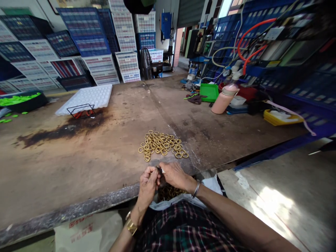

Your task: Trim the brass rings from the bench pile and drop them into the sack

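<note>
My left hand and my right hand meet at the table's near edge, fingertips almost touching. The left fingers are pinched together; what they hold is too small to name. My right hand is closed, with a small dark piece and a bit of white showing at its fingertips, too little to tell what it is. Just beyond them on the table lies a loose pile of brass-coloured rings. Below my hands, an open white bag at my lap holds more such rings, partly covered by my right wrist.
On the wooden table stand a white moulded tray, a black wire rack and a dark tub of bright green pieces. To the right are a pink bottle, green tray and yellow tray. Stacked crates line the back.
</note>
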The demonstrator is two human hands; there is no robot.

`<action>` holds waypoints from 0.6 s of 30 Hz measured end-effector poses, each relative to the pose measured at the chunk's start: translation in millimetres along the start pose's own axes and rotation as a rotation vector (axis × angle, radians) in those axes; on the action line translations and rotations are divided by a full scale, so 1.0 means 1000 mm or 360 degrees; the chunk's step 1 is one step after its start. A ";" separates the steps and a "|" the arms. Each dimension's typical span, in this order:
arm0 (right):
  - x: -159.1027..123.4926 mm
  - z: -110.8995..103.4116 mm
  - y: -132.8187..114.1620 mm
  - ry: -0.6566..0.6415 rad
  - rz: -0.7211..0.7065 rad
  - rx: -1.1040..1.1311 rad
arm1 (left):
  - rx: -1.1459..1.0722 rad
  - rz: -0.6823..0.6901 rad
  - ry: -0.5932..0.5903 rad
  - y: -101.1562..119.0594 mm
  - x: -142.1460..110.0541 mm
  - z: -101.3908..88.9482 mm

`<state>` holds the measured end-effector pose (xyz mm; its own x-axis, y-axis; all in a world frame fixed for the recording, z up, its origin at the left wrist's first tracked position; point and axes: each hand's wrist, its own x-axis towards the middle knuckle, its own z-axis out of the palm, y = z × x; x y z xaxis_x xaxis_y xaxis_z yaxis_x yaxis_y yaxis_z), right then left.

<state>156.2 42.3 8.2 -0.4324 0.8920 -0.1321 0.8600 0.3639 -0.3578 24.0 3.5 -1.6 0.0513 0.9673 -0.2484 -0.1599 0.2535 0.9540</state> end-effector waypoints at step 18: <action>0.059 -0.024 0.017 0.0296 0.0419 -0.0135 | -0.0806 -0.0295 -0.0071 0.004 0.000 0.001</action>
<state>151.7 107.6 16.1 -0.1422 0.9892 -0.0360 0.9585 0.1285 -0.2546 24.5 4.9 2.1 0.1637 0.9073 -0.3873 -0.5986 0.4034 0.6920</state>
